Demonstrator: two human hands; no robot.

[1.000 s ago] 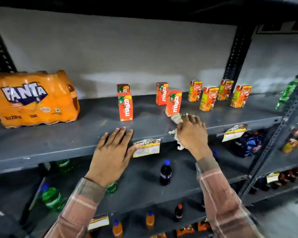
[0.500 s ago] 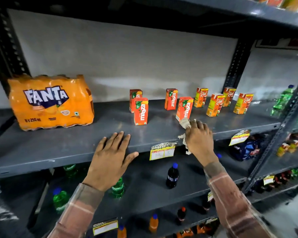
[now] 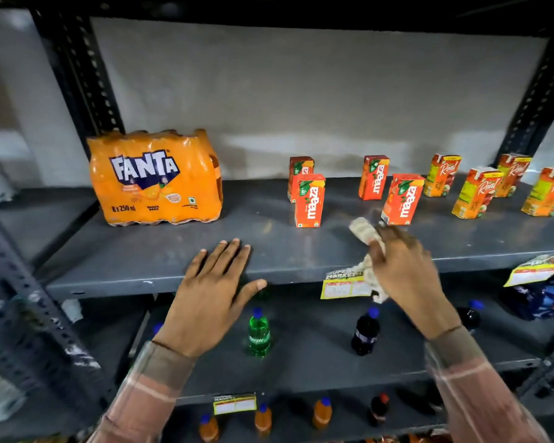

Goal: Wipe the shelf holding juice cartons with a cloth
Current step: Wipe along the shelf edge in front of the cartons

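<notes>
A grey metal shelf (image 3: pixel 179 251) carries several orange Maaza juice cartons (image 3: pixel 309 199) and Real juice cartons (image 3: pixel 475 191) standing upright. My right hand (image 3: pixel 406 276) grips a pale crumpled cloth (image 3: pixel 363 231) at the shelf's front, just in front of a Maaza carton (image 3: pixel 402 199). Part of the cloth hangs over the shelf edge. My left hand (image 3: pixel 213 292) lies flat on the front lip of the shelf, fingers spread, holding nothing.
A shrink-wrapped Fanta pack (image 3: pixel 154 177) sits at the shelf's left. Price tags (image 3: pixel 344 284) hang from the front edge. Lower shelves hold a green bottle (image 3: pixel 259 334), dark bottles (image 3: pixel 365 332) and orange bottles. Slotted uprights (image 3: pixel 80 75) frame the bay.
The view has shifted so the shelf contents sit further right. My right hand with the cloth has slid left along the shelf front, and is blurred. The left hand stays on the edge.
</notes>
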